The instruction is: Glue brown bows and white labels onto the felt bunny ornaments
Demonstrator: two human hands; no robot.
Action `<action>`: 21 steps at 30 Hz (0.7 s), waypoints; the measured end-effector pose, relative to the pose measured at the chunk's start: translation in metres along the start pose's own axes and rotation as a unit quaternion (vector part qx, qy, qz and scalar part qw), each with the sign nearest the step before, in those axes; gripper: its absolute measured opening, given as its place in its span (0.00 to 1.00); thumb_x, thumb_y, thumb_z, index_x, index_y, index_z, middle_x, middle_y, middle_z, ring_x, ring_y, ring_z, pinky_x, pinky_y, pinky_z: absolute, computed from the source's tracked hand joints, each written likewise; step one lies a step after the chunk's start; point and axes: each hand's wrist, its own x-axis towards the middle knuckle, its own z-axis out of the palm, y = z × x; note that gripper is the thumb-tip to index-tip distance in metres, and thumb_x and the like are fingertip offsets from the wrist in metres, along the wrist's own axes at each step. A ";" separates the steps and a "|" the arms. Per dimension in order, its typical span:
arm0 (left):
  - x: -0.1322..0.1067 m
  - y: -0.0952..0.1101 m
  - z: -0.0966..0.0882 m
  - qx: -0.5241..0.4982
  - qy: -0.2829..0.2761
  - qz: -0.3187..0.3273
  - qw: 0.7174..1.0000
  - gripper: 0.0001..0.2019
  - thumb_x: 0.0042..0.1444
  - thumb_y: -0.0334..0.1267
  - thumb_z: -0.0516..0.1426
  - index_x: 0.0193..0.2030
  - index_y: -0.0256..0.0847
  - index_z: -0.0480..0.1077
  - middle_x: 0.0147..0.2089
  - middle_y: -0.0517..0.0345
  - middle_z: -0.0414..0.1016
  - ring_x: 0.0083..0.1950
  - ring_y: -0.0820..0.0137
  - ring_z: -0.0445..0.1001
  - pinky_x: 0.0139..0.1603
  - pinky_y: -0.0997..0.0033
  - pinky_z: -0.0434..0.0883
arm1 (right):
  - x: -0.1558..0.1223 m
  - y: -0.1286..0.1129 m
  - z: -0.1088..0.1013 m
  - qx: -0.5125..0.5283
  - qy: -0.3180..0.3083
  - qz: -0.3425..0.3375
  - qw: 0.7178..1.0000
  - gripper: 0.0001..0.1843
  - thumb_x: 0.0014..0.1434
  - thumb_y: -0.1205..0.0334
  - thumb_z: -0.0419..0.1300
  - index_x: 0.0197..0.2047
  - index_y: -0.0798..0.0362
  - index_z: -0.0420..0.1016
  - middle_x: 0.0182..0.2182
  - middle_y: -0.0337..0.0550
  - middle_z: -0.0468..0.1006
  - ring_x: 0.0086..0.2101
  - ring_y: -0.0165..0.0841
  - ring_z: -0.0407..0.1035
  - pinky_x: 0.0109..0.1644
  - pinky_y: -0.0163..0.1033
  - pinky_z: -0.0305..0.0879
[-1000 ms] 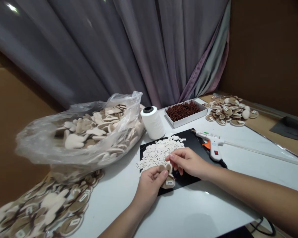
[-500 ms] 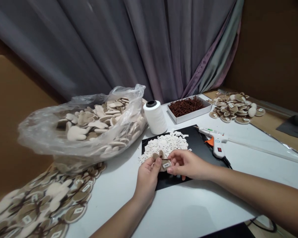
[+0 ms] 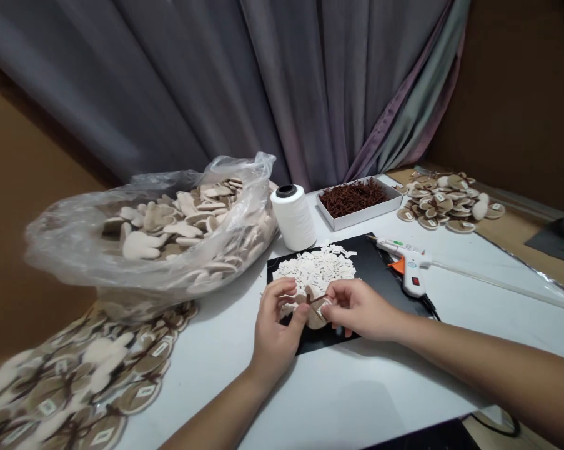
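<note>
On white worktop (image 3: 385,400), over black board (image 3: 373,250) heaped with paper labels (image 3: 314,272), we cradle felt cutout (image 3: 316,320) in half-closed left hand (image 3: 277,328); right hand (image 3: 361,309) pinches thin brown strip (image 3: 318,299) against it. Keep pinch firm, cutout steady.

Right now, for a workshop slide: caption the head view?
Left hand holds a beige cutout, right hand pinches a brown strand to it, above paper labels on a black board.
</note>
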 end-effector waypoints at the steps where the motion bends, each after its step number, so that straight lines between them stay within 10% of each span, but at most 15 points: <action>1: 0.001 0.001 -0.002 0.005 0.002 0.032 0.999 0.12 0.53 0.41 0.60 0.44 0.42 0.69 0.50 0.50 0.66 0.51 0.63 0.67 0.51 0.66 0.66 | 0.000 0.000 0.000 -0.006 0.003 0.004 1.000 0.11 0.50 0.59 0.61 0.26 0.53 0.62 0.18 0.32 0.65 0.17 0.23 0.60 0.16 0.27 0.61; 8: 0.012 0.002 -0.009 0.013 0.081 0.012 0.997 0.15 0.57 0.47 0.55 0.27 0.40 0.72 0.42 0.51 0.71 0.52 0.63 0.68 0.53 0.69 0.65 | 0.003 -0.001 -0.002 0.066 -0.010 0.003 0.998 0.14 0.50 0.54 0.63 0.27 0.54 0.64 0.19 0.34 0.68 0.20 0.25 0.64 0.16 0.27 0.62; 15: 0.007 -0.001 0.000 -0.117 -0.051 -0.108 0.986 0.18 0.48 0.41 0.64 0.47 0.41 0.73 0.51 0.49 0.75 0.51 0.61 0.74 0.50 0.66 0.71 | 0.004 -0.001 -0.006 0.136 -0.011 -0.009 0.991 0.21 0.46 0.47 0.66 0.29 0.57 0.68 0.21 0.37 0.71 0.23 0.26 0.67 0.19 0.29 0.68; 21: 0.002 0.007 0.003 -0.157 -0.041 -0.143 0.976 0.31 0.45 0.35 0.66 0.57 0.39 0.65 0.43 0.53 0.79 0.45 0.64 0.77 0.47 0.67 0.74 | 0.002 -0.002 -0.008 0.110 -0.022 -0.020 0.993 0.22 0.49 0.45 0.63 0.32 0.57 0.70 0.24 0.39 0.71 0.26 0.29 0.69 0.19 0.29 0.68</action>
